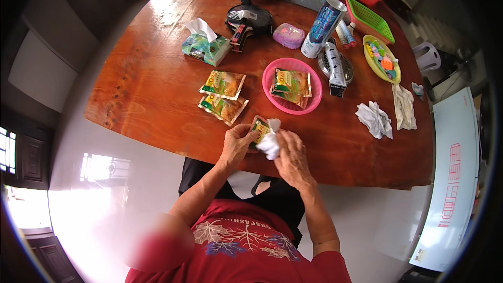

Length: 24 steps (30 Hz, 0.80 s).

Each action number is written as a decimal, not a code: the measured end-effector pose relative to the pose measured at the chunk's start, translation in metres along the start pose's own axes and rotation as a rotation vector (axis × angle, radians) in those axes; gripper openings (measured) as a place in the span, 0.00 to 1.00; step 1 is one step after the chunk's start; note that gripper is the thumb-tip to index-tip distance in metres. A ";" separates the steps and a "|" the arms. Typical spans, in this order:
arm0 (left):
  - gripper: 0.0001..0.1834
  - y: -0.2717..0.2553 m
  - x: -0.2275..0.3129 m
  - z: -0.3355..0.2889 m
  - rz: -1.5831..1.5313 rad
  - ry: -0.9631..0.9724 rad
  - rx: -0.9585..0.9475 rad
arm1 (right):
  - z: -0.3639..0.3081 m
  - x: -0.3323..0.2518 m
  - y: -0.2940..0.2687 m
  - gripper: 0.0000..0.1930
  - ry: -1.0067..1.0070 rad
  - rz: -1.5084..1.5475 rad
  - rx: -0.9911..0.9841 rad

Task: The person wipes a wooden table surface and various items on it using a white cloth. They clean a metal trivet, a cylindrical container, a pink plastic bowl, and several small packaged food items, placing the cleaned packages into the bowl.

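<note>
One large wooden table (157, 94) fills the view, its near edge in front of the person. On it stand one pink round basket (270, 91) holding what look like two green-and-yellow sachets (291, 86), one green tissue box (205, 47), one tall blue-and-white can (324, 27), and two crumpled white cloths (387, 112) to the right. Two loose sachets (222, 94) lie side by side left of the basket. At the near edge, the left hand (238, 144) pinches one more sachet (259, 128) between thumb and fingers, just above the tabletop. The right hand (291, 157) is clenched around one white tissue wad (270, 144), pressing it against that sachet.
</note>
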<state>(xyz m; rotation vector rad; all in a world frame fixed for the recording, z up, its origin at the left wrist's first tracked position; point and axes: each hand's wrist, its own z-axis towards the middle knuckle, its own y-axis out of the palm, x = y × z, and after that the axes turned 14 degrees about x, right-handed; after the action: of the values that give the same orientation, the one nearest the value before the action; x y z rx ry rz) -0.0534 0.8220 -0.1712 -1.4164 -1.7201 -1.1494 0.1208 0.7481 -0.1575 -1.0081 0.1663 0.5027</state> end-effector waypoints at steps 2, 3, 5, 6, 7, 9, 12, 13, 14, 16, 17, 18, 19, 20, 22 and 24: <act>0.15 -0.002 -0.001 0.000 0.039 0.027 0.009 | -0.012 0.015 -0.011 0.25 -0.022 -0.025 0.033; 0.15 -0.002 -0.001 0.000 0.058 0.042 0.015 | -0.017 0.017 -0.019 0.23 0.013 0.010 0.041; 0.15 -0.002 0.001 -0.001 0.071 0.049 0.009 | -0.024 0.013 -0.034 0.19 0.085 0.082 0.062; 0.15 -0.001 0.000 -0.001 0.073 0.053 0.004 | -0.028 0.014 -0.035 0.15 0.154 0.089 0.119; 0.15 -0.001 0.001 -0.002 0.080 0.057 -0.004 | -0.031 0.015 -0.035 0.16 0.233 0.096 0.187; 0.15 -0.003 0.001 -0.002 0.094 0.070 -0.008 | -0.028 0.019 -0.033 0.18 0.584 0.268 0.326; 0.15 -0.003 0.000 -0.002 0.118 0.077 -0.011 | 0.008 0.000 -0.017 0.24 0.406 0.285 0.557; 0.14 -0.004 0.001 -0.001 0.124 0.082 -0.006 | 0.026 -0.015 -0.012 0.25 0.268 0.257 0.592; 0.14 -0.004 0.001 0.000 0.107 0.066 -0.017 | 0.034 -0.023 -0.002 0.26 0.242 0.206 0.500; 0.15 -0.006 -0.002 0.004 0.069 0.041 -0.033 | 0.042 -0.037 0.020 0.27 0.187 0.145 0.344; 0.15 -0.009 -0.006 0.006 0.012 0.060 -0.055 | 0.045 -0.042 0.031 0.27 0.156 0.137 0.276; 0.15 -0.011 -0.009 0.009 -0.016 0.034 -0.070 | 0.043 -0.047 0.037 0.26 0.129 0.028 0.202; 0.15 -0.010 -0.008 0.007 -0.047 -0.001 -0.081 | 0.041 -0.051 0.036 0.24 0.128 0.009 0.199; 0.16 -0.010 -0.006 0.006 -0.037 -0.014 -0.078 | 0.040 -0.047 0.035 0.23 0.096 0.002 0.201; 0.13 -0.005 -0.001 0.003 -0.008 0.009 -0.056 | 0.036 -0.034 0.031 0.21 0.081 -0.020 0.191; 0.14 -0.006 -0.007 0.003 0.028 0.043 -0.030 | 0.026 -0.026 0.026 0.20 0.118 -0.040 0.190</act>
<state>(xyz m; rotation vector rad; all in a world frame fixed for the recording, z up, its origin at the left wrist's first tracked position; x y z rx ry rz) -0.0577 0.8213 -0.1799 -1.4192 -1.6553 -1.1863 0.0834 0.7723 -0.1541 -0.8531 0.2930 0.3830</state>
